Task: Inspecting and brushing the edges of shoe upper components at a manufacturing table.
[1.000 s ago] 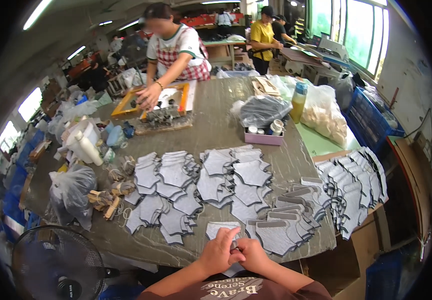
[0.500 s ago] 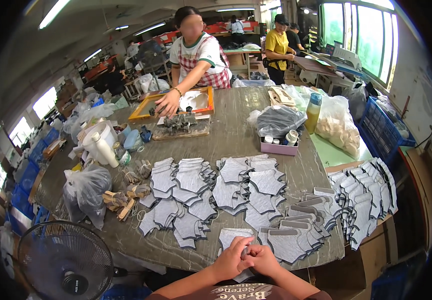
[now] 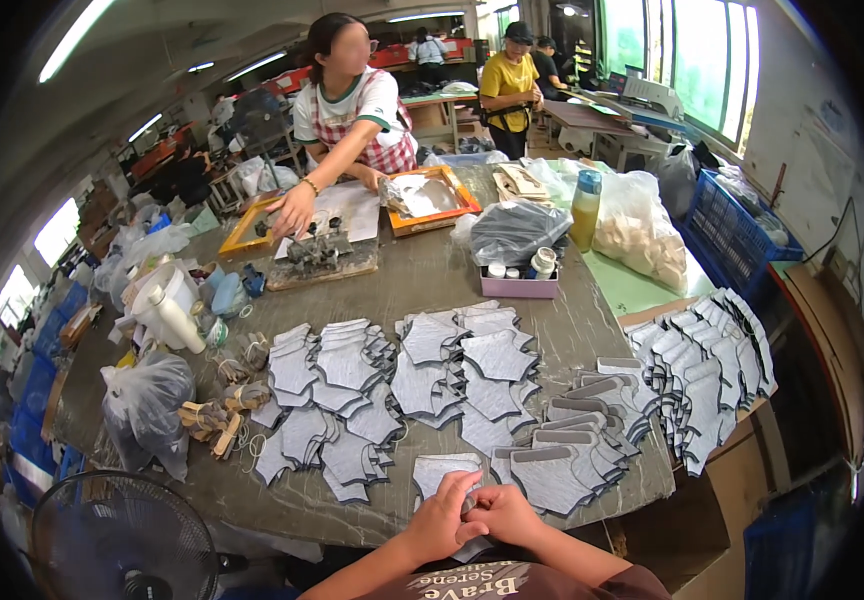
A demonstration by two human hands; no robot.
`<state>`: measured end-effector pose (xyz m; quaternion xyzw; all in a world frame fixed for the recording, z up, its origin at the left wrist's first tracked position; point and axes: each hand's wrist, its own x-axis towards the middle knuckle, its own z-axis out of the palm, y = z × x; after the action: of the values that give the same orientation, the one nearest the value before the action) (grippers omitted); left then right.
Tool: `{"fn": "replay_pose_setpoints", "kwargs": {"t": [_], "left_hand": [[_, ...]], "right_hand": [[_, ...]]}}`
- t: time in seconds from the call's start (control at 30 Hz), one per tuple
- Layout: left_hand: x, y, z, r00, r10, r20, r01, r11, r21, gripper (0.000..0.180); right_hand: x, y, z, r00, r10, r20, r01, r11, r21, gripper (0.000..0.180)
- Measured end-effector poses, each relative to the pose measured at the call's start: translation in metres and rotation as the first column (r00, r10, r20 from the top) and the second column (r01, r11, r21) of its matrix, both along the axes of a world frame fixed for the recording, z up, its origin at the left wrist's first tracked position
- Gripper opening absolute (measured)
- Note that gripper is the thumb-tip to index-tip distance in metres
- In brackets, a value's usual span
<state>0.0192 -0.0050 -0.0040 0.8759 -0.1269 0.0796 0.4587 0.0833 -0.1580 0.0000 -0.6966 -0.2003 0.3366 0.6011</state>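
Both hands met at the near edge of the bench (image 3: 552,300): left hand (image 3: 444,520) and right hand (image 3: 505,513) each closed their grip on one grey fabric piece (image 3: 444,470); many fanned grey stacks (image 3: 432,370) already lay sorted beyond

Working at the near edge of a grey, worn table (image 3: 422,275), left hand (image 3: 445,520) and right hand (image 3: 504,514) pressing together, fingers closing on a flat grey fabric cut piece (image 3: 444,470) just beyond them. Lying fanned in overlapping rows across the tabletop, many more grey fabric pieces (image 3: 432,375), with a black floor fan (image 3: 122,545) standing off the near left corner. Leaning over orange-framed trays (image 3: 432,198) at the far side, another person in a checked apron (image 3: 357,120).
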Motion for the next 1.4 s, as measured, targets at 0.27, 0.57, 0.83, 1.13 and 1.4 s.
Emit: {"fn": "replay_pose_setpoints", "kwargs": {"t": [0.27, 0.57, 0.83, 1.13, 1.4], "left_hand": [[0.002, 0.001, 0.003, 0.998, -0.062, 0.02, 0.062, 0.998, -0.016, 0.081], [0.003, 0.002, 0.006, 0.987, -0.158, -0.03, 0.157, 0.987, -0.024, 0.08], [-0.002, -0.001, -0.004, 0.968, 0.053, -0.247, -0.161, 0.882, -0.443, 0.04], [0.006, 0.016, 0.015, 0.987, -0.159, -0.009, 0.154, 0.966, -0.206, 0.027], [-0.008, 0.02, -0.017, 0.997, 0.031, 0.073, 0.004, 0.899, -0.437, 0.011]], "right_hand": [[0.003, 0.0, 0.0, 0.995, -0.029, -0.096, 0.024, 0.999, -0.048, 0.006], [0.004, -0.003, -0.018, 0.97, 0.02, -0.24, -0.006, 0.998, 0.059, 0.01], [0.0, -0.001, -0.003, 0.856, 0.099, -0.508, 0.03, 0.971, 0.239, 0.005], [-0.003, -0.008, -0.023, 0.783, 0.217, -0.583, 0.054, 0.91, 0.412, 0.007], [0.011, -0.063, 0.01, 0.542, -0.4, -0.739, 0.794, 0.531, 0.295, 0.011]]}}
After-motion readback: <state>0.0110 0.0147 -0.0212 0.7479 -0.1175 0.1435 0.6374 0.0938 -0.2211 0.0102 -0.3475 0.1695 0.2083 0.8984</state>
